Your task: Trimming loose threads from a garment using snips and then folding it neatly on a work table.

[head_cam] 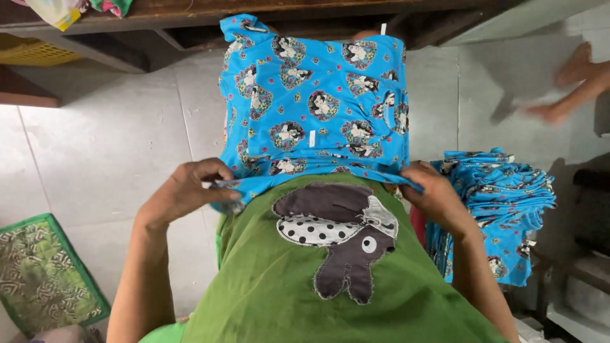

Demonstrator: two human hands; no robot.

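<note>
A bright blue garment (314, 101) printed with cartoon figures and small flowers lies spread over my lap, reaching toward the floor. My left hand (187, 187) pinches its near left edge. My right hand (432, 190) grips its near right edge. Both hands hold the fabric just above my green shirt (279, 286), which has a grey and polka-dot animal patch.
A stack of folded blue garments (502, 203) of the same print sits at my right. A green quilted mat (41, 273) lies at lower left on the pale tiled floor (108, 140). A wooden bench (190, 16) runs along the top. Another person's feet (572, 82) are at upper right.
</note>
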